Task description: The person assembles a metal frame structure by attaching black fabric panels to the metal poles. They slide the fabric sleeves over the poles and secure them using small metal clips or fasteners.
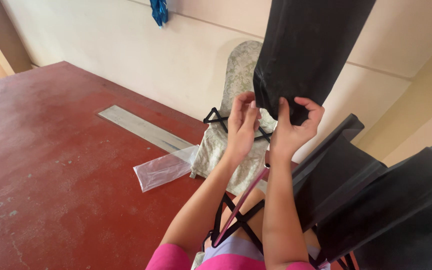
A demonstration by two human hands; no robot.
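Nearest the camera, at the bottom edge, are the person's pink sleeves (pixel 168 258) and a pale lilac cloth (pixel 228 247), crossed by black straps (pixel 238 222) that form an X. A thin pink rod (pixel 241 205) runs diagonally up from there between the two forearms. To the right, close by, lie folded black panels (pixel 376 200) that fill the lower right corner.

Both forearms reach up and away to the middle of the view. The left hand (pixel 241 122) is closed with its fingers curled against the lower left edge of a hanging black sleeve of fabric (pixel 306 50), pinching it at the hem. The right hand (pixel 296 125) is just beside it, thumb and fingers gripping the bottom corner of the same black fabric, which is bunched between them. The fabric hangs from above the top edge of the view, and its lower end sits right at the two hands.

Beyond the hands a folding chair with a pale floral cover (pixel 231 130) stands on the red floor (pixel 51 150), with another black strap cross showing on it. A clear plastic bag (pixel 163 169) lies on the floor just left of the chair. Farther off, a long grey strip (pixel 143 129) is set into the floor near the cream wall (pixel 126 45), where a blue item (pixel 159 11) hangs at the top.
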